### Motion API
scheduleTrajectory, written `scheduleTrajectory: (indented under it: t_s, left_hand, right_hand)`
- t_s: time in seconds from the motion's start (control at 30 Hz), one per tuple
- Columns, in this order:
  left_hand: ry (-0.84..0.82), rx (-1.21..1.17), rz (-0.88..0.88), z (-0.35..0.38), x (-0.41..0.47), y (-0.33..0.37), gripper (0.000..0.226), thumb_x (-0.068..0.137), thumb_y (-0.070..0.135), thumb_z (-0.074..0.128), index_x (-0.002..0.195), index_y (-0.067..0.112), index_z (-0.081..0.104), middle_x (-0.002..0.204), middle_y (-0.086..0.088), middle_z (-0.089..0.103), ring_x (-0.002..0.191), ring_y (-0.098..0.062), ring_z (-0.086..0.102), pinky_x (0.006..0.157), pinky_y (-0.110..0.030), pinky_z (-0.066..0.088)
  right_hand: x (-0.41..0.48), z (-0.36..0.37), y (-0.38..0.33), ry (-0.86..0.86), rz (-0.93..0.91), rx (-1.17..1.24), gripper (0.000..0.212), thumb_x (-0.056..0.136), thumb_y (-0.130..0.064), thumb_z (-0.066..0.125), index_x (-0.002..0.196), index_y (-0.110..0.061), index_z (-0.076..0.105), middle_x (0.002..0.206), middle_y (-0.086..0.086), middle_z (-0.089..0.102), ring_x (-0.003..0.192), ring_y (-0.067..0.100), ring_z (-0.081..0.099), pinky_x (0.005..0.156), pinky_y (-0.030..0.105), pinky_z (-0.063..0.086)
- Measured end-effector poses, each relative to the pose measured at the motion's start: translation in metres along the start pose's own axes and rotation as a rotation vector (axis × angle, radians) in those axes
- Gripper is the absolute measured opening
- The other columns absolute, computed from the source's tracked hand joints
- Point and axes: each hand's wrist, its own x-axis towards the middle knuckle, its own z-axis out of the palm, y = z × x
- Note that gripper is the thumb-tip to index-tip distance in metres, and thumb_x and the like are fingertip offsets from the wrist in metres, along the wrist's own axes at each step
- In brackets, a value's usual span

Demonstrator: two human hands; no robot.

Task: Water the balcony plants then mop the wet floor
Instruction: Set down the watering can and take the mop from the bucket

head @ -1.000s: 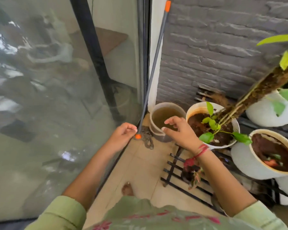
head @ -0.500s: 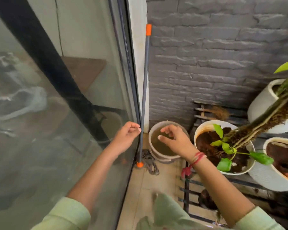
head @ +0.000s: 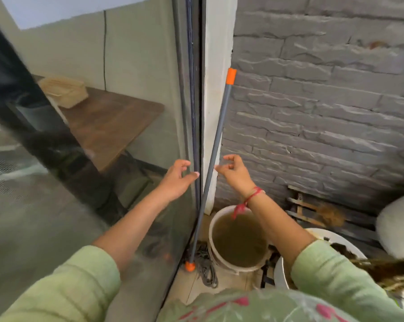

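Now the right hand, lifted from the white bucket, and left hand flank the grey orange-capped mop pole, loosely curled, empty.

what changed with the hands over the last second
The left hand rose from near the lower end of the mop handle to its left side. The right hand rose from over the bucket to the handle's right side. Neither visibly grips it yet. The handle still leans in the corner, and the bucket stays put.
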Motion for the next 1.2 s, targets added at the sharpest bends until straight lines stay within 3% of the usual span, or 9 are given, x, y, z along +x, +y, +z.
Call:
scheduleTrajectory:
  t_s: [0.1, 0.17, 0.2, 0.27, 0.33, 0.5, 0.87, 1.03, 1.2]
  left_hand:
    - [-0.023, 0.013, -0.031, -0.001, 0.028, 0.019, 0.052, 0.095, 0.031, 0.054, 0.141, 0.017, 0.034, 0.150, -0.006, 0.033, 0.138, -0.018, 0.031, 0.105, -0.027, 0.028]
    - [-0.019, 0.001, -0.054, 0.000, 0.045, 0.028, 0.054, 0.095, 0.032, 0.053, 0.143, 0.018, 0.032, 0.151, -0.006, 0.031, 0.139, -0.019, 0.031, 0.106, -0.028, 0.028]
    - [-0.013, -0.009, -0.064, 0.000, 0.052, 0.032, 0.054, 0.096, 0.031, 0.053, 0.143, 0.018, 0.032, 0.151, -0.007, 0.032, 0.138, -0.019, 0.031, 0.106, -0.028, 0.028]
    - [-0.009, -0.018, -0.073, 0.001, 0.061, 0.036, 0.054, 0.096, 0.031, 0.052, 0.144, 0.017, 0.032, 0.151, -0.008, 0.033, 0.137, -0.020, 0.033, 0.105, -0.028, 0.029]
    - [-0.009, -0.026, -0.086, 0.002, 0.066, 0.036, 0.053, 0.096, 0.031, 0.052, 0.144, 0.017, 0.032, 0.151, -0.007, 0.033, 0.137, -0.020, 0.034, 0.106, -0.030, 0.030]
    - [-0.006, -0.065, -0.132, 0.002, 0.069, 0.029, 0.051, 0.095, 0.029, 0.055, 0.141, 0.017, 0.036, 0.145, -0.008, 0.040, 0.132, -0.020, 0.042, 0.104, -0.029, 0.034]
    - [0.006, -0.113, -0.174, 0.008, 0.082, 0.031, 0.047, 0.096, 0.025, 0.054, 0.138, 0.013, 0.038, 0.137, -0.010, 0.046, 0.125, -0.018, 0.047, 0.096, -0.022, 0.035]
    - [-0.028, -0.098, -0.216, 0.017, 0.075, 0.025, 0.047, 0.096, 0.023, 0.054, 0.138, 0.012, 0.038, 0.138, -0.011, 0.045, 0.126, -0.019, 0.046, 0.093, -0.020, 0.034]
    - [-0.006, -0.126, -0.242, 0.006, 0.059, 0.021, 0.045, 0.095, 0.023, 0.055, 0.136, 0.010, 0.040, 0.138, -0.013, 0.046, 0.124, -0.022, 0.048, 0.097, -0.025, 0.037]
  right_hand:
    - [0.066, 0.001, 0.002, 0.002, 0.115, 0.055, 0.064, 0.085, -0.032, 0.066, 0.136, -0.007, 0.036, 0.115, 0.009, 0.052, 0.103, 0.020, 0.053, 0.079, 0.026, 0.046]
    - [0.105, 0.000, 0.001, -0.033, 0.236, 0.072, 0.088, 0.077, -0.046, 0.070, 0.143, -0.009, 0.024, 0.141, 0.011, 0.042, 0.125, 0.029, 0.046, 0.097, 0.044, 0.045]
    - [0.122, -0.003, 0.001, -0.058, 0.292, 0.058, 0.098, 0.074, -0.051, 0.070, 0.146, -0.010, 0.018, 0.148, 0.010, 0.035, 0.130, 0.033, 0.041, 0.096, 0.052, 0.045]
    - [0.148, -0.008, -0.002, -0.077, 0.343, -0.009, 0.102, 0.078, -0.050, 0.069, 0.149, -0.010, 0.008, 0.153, 0.010, 0.023, 0.136, 0.038, 0.032, 0.092, 0.055, 0.047]
    - [0.168, -0.010, -0.010, -0.060, 0.313, -0.114, 0.100, 0.082, -0.049, 0.065, 0.150, -0.006, 0.005, 0.155, 0.014, 0.019, 0.139, 0.036, 0.028, 0.104, 0.048, 0.039]
    - [0.213, 0.003, -0.032, -0.004, 0.220, 0.122, 0.088, 0.088, -0.035, 0.062, 0.149, -0.005, 0.007, 0.155, 0.014, 0.020, 0.139, 0.031, 0.028, 0.112, 0.040, 0.029]
    - [0.245, 0.012, -0.029, 0.029, 0.206, 0.149, 0.049, 0.094, -0.022, 0.055, 0.135, 0.000, 0.041, 0.133, 0.015, 0.051, 0.119, 0.030, 0.051, 0.085, 0.028, 0.038]
    - [0.248, 0.005, -0.023, 0.066, 0.227, 0.151, 0.060, 0.091, -0.024, 0.059, 0.140, -0.003, 0.033, 0.135, 0.014, 0.047, 0.121, 0.031, 0.049, 0.089, 0.032, 0.040]
    - [0.246, 0.020, -0.036, 0.212, 0.088, 0.021, 0.036, 0.090, -0.019, 0.057, 0.121, 0.001, 0.055, 0.121, 0.017, 0.061, 0.111, 0.031, 0.058, 0.088, 0.032, 0.043]
